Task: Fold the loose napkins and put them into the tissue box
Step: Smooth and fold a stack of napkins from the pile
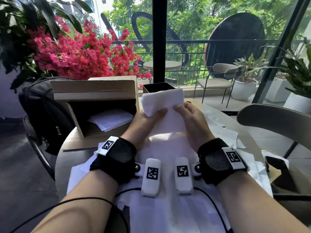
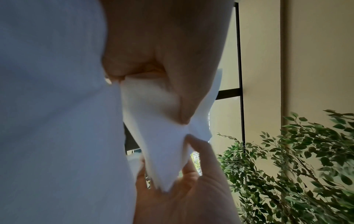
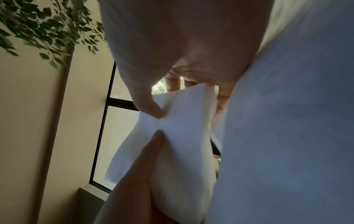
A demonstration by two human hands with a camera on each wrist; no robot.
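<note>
Two hands (image 1: 170,121), one napkin (image 1: 162,102)

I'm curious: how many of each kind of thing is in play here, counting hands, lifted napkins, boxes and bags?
hands pinching: 2, left hand and right hand
napkin held up: 1
cardboard box: 1
black container: 1
backpack: 1
Total: 6

The cardboard box (image 1: 94,105) stands on the table (image 1: 62,158), left of both hands. Folded napkins (image 1: 111,119) lie inside it. The backpack (image 1: 43,115) sits left of the box. Loose napkins (image 1: 223,135) lie on the table beneath and right of the held napkin (image 1: 164,105).
</note>
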